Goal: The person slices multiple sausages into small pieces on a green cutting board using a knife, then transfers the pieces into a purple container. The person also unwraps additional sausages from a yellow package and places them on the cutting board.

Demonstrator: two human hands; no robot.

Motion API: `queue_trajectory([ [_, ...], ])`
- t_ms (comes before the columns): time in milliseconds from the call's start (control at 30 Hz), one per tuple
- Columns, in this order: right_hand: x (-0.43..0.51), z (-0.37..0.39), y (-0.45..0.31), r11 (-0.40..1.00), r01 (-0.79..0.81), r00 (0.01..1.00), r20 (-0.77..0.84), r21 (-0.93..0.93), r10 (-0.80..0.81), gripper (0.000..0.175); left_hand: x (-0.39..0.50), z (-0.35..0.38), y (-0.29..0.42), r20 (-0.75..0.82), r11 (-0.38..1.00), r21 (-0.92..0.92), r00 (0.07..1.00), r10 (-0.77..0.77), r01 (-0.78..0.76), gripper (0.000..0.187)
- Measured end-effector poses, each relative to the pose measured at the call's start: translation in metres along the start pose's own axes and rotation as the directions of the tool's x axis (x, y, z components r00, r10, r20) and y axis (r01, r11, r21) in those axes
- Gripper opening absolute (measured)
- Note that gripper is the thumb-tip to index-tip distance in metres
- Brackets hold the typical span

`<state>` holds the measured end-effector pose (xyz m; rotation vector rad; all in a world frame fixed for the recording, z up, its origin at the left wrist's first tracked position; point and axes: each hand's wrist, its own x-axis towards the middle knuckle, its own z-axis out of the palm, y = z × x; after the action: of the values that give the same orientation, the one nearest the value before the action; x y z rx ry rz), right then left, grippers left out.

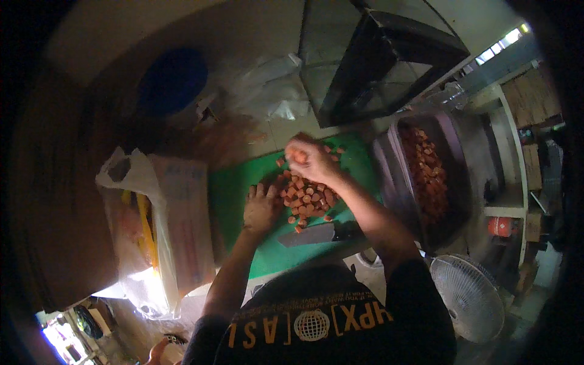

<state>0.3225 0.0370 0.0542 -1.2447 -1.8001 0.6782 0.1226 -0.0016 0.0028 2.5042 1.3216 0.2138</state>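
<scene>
A pile of reddish-brown sausage pieces (305,198) lies on a green cutting board (269,260). My left hand (262,207) rests on the board, touching or close beside the pile's left edge, partly in shadow; whether it holds anything is hidden. Above the far side of the pile, my right hand (310,159) is curled around some sausage pieces (299,156), slightly blurred. Nearest my body, a knife (306,235) lies flat on the board, its wide blade pointing left. To the right stands a plastic tub (449,132) with many cut sausage pieces (428,173) in it.
A cardboard box (182,223) and a plastic bag (157,205) stand left of the board. Beyond it are a dark-framed glass case (351,77), clear plastic bags (273,82) and a blue round object (173,80). A fan (467,299) stands at lower right, near shelves (506,211).
</scene>
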Motion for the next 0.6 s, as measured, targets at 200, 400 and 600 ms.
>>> queue_trajectory([
  [200, -0.075, -0.180, -0.043, 0.873, -0.451, 0.603, -0.658, 0.184, 0.450, 0.022, 0.010, -0.029, 0.003, 0.265, 0.999, 0.025, 0.964, 0.020, -0.027, 0.062],
  [400, -0.148, -0.241, 0.016, 0.656, -0.548, 0.826, -0.462, -0.519, 0.323, 0.030, 0.012, -0.028, -0.007, 0.287, 0.965, 0.096, 0.935, 0.206, -0.243, 0.063],
  [600, -0.139, -0.177, -0.054, 0.811, -0.545, 0.656, -0.710, -0.211, 0.256, 0.031, 0.005, -0.011, -0.043, 0.001, 0.836, -0.548, 0.999, -0.055, 0.046, 0.031],
])
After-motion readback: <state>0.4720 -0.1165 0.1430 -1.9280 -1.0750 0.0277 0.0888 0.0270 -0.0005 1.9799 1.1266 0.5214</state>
